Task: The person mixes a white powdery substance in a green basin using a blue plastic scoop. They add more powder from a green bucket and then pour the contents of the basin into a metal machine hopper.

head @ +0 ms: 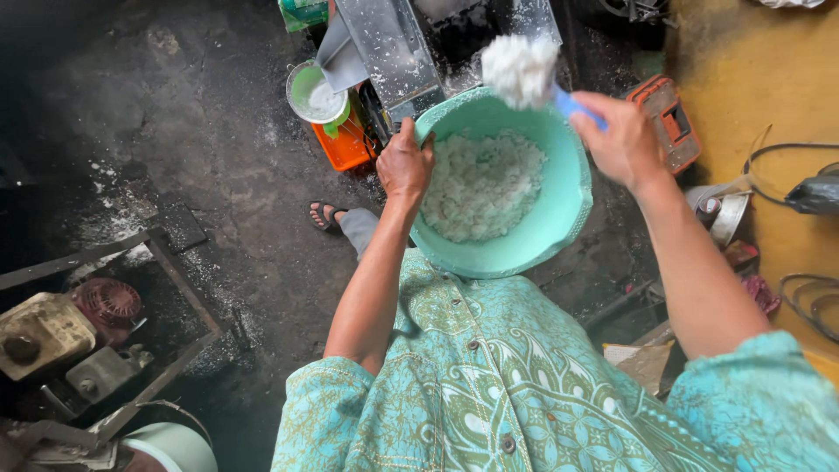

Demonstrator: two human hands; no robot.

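Note:
My left hand (404, 162) grips the near-left rim of a round turquoise basin (564, 214) that rests against my body. White shredded flakes (481, 183) fill its bottom. My right hand (622, 140) is shut on a blue-handled scoop (572, 105), raised above the basin's far rim and heaped with the same white flakes (520, 68). Just beyond the scoop stands a grey metal machine (393, 44) with an open hopper dusted white.
A green pail (316, 92) sits under the machine's chute, on an orange crate (345, 147). A small engine in a metal frame (96, 323) stands at lower left. An orange box (669, 122), cables (813, 293) and a yellow floor lie at right. My sandalled foot (325, 215) rests on dark concrete.

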